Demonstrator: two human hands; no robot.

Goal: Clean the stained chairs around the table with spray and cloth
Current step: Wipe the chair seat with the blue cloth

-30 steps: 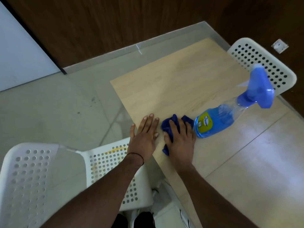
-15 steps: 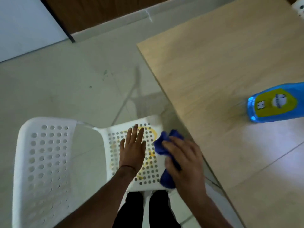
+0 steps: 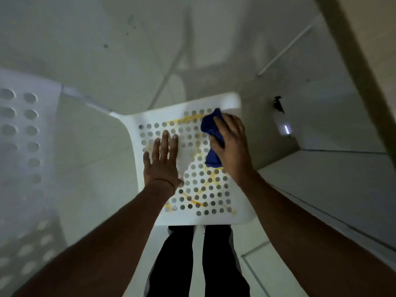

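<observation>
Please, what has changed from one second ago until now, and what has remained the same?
Both hands left the table and came down to the seat. The right hand carried the cloth along and now grips it on the seat's far right part. The left hand lies flat on the seat. Unchanged: the yellow stains remain, and the left fingers are straight.

A plain dining or office room: a white perforated chair (image 3: 240,215) is standing on pale floor tiles (image 3: 85,39) beside a surface (image 3: 381,28).
</observation>
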